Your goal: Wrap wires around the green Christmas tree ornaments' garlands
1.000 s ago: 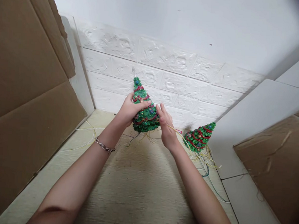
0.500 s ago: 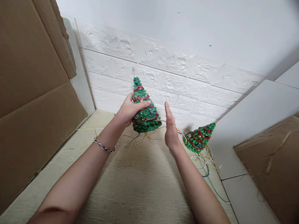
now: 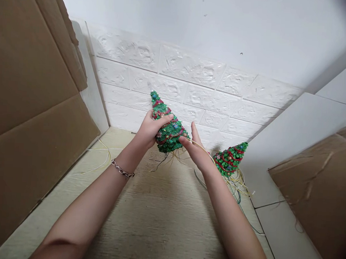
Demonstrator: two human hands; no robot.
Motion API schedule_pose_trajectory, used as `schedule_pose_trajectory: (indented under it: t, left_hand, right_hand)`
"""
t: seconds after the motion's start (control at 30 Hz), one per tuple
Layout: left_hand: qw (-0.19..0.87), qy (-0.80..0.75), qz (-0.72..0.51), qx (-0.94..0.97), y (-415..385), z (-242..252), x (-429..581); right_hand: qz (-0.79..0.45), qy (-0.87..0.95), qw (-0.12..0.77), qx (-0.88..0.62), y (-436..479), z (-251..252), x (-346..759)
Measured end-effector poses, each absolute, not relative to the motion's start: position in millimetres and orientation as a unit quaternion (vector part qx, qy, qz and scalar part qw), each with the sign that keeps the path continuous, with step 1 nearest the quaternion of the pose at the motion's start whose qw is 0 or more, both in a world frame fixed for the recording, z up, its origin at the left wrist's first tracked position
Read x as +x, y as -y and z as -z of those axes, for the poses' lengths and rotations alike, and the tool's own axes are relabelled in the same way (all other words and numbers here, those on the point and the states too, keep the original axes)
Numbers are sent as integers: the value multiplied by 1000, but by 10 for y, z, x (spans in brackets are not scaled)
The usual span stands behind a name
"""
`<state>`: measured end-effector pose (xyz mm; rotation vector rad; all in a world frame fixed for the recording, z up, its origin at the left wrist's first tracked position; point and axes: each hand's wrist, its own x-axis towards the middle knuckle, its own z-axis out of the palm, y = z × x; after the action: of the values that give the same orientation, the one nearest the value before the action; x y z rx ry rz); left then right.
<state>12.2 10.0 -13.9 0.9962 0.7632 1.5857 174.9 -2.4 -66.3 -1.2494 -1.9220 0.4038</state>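
Observation:
A small green Christmas tree [image 3: 171, 133] with red garland and tiny ornaments is tilted, its tip leaning left. My left hand [image 3: 150, 129] is wrapped round its left side, thumb across the front. Thin wires [image 3: 174, 156] stick out beneath its base. At the lower right of the tree is my right hand [image 3: 197, 148], with thumb and fingers apart and the thumb at the tree's edge. A yellow wire runs from the tree past this hand. Whether the right fingers press on the tree's far side is hidden.
A second decorated tree [image 3: 231, 159] leans on the right, above a tangle of yellow, white and green wires [image 3: 239, 183]. Cardboard [image 3: 30, 129] rises on the left, and more cardboard [image 3: 317, 187] on the right. A white brick-patterned wall [image 3: 190, 68] stands behind the wooden tabletop [image 3: 157, 213].
The held tree has tilted further, its tip going left and its base right. My right hand has turned and its thumb has come to the tree's lower edge.

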Motion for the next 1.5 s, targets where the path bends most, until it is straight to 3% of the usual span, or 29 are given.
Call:
schedule_pose_trajectory:
  t: [0.17, 0.27, 0.4, 0.6, 0.77, 0.93, 1.13, 1.33, 1.5]
  left_hand:
    - [542, -295, -685, 387, -137, 117, 76]
    - [539, -299, -682, 392, -144, 126, 74]
    - [530, -318, -675, 404, -125, 146, 107]
    - [528, -317, -663, 425, -95, 147, 140]
    - [530, -320, -665, 417, -124, 138, 91]
    - [529, -327, -664, 415, -130, 148, 90]
    - [532, -331, -651, 428, -119, 170, 126]
    - [536, -336, -645, 429, -138, 180, 101]
    - [535, -340, -642, 433, -145, 184, 93]
  right_hand:
    - [-222, 609, 637, -418, 76, 593, 1668]
    - [-266, 555, 688, -386, 164, 495, 1615]
    - [-289, 547, 674, -404, 214, 408, 1623]
    - [-280, 640, 586, -412, 206, 388, 1685]
    - [-254, 633, 647, -341, 270, 398, 1692]
    - [-175, 654, 634, -374, 260, 420, 1683]
    - [-80, 737, 537, -402, 251, 342, 1726]
    - [-122, 666, 651, -344, 322, 285, 1828]
    - [-125, 700, 592, -379, 276, 307, 1824]
